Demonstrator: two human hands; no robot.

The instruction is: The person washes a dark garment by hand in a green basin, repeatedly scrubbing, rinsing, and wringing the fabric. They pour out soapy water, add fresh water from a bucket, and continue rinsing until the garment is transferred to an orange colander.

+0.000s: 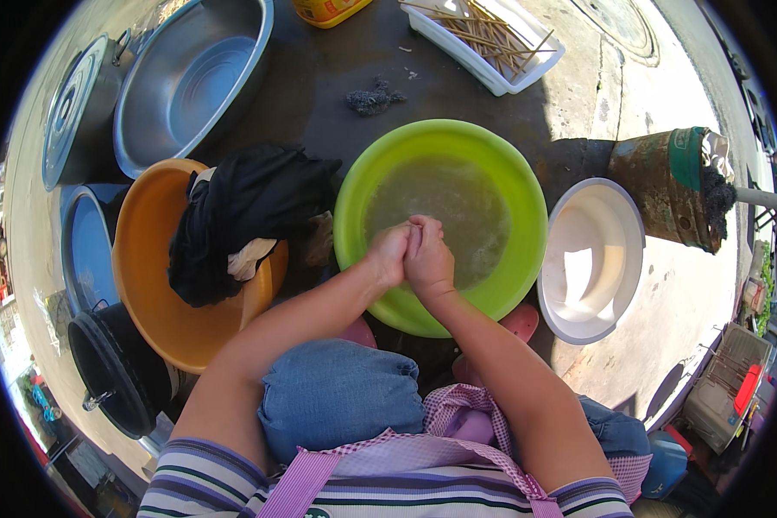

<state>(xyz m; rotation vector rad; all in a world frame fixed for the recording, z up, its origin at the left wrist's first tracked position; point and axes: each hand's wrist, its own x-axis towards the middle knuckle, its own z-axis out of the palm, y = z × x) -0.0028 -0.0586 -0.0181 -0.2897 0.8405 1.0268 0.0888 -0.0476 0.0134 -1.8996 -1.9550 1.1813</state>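
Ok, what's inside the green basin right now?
The green basin holds cloudy water. Both hands, left and right, are pressed together over its near side; anything between them or underwater is hidden.

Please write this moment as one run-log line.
left hand: pressed to right hand | over: green basin of cloudy water | beside: orange basin with black cloth

Yellow container with a label at the top edge, beside the white tray
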